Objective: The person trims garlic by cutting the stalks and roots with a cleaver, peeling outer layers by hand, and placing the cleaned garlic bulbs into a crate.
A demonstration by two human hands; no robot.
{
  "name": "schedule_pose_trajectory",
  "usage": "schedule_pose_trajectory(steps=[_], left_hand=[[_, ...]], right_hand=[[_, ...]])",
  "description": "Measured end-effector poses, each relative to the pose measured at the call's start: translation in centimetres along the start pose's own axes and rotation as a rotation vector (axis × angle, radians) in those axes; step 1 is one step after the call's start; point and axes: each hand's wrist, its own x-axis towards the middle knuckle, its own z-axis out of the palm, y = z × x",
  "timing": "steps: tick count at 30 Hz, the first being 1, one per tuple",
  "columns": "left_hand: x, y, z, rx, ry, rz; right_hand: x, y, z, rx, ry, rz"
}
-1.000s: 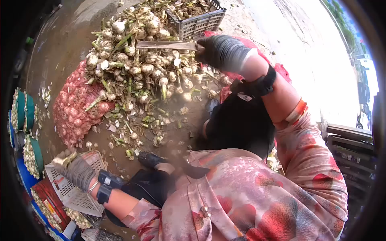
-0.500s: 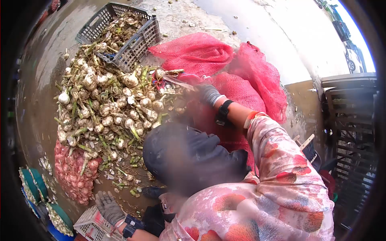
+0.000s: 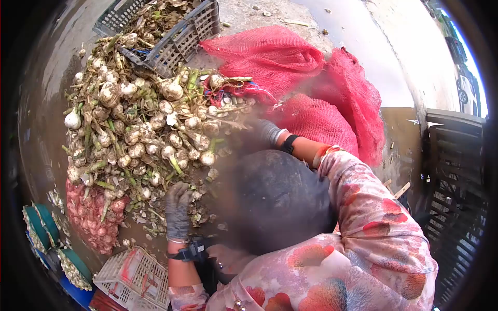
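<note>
A big heap of garlic bulbs with stems (image 3: 137, 132), dirt-stained and pale, spreads over the wet ground. My left hand (image 3: 179, 210), in a grey glove, is at the near edge of the heap, its fingers stretched toward the bulbs; nothing shows in it. My right hand (image 3: 268, 133), also gloved, is beside the heap's right side, closed on a knife whose blade (image 3: 228, 122) points left over the bulbs. The knife's handle and most of the fingers are hidden by blur.
Behind the heap lies a dark plastic crate (image 3: 181, 44) of garlic. Red mesh sacks (image 3: 319, 122) lie to the right. A filled mesh bag (image 3: 93, 217) and a white crate (image 3: 132, 280) stand at lower left, near green-rimmed containers (image 3: 75, 267). A dark slatted structure (image 3: 456, 207) is at right.
My left hand has moved up and right from beside the white crate to the edge of the garlic heap. My right hand with the knife has shifted slightly lower in view.
</note>
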Motion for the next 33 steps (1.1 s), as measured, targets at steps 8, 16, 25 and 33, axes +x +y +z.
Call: schedule_pose_trajectory(steps=[8,16,25,33], left_hand=[[11.7,-4.5,12.8,1.029,-0.268,0.545],[15.0,-7.1,17.1,1.476,-0.369,0.453],[13.2,-8.2,7.6,1.348,-0.248,0.624],[8.4,1.1,4.7,0.311,-0.161,0.074]], right_hand=[[-0.9,-0.8,-1.4,0.44,-0.178,0.041],[-7.3,4.0,-3.7,0.612,0.138,0.339],[-12.4,6.6,-12.0,0.404,0.388,0.454],[-4.3,-12.5,-19.6,0.227,-0.148,-0.136]])
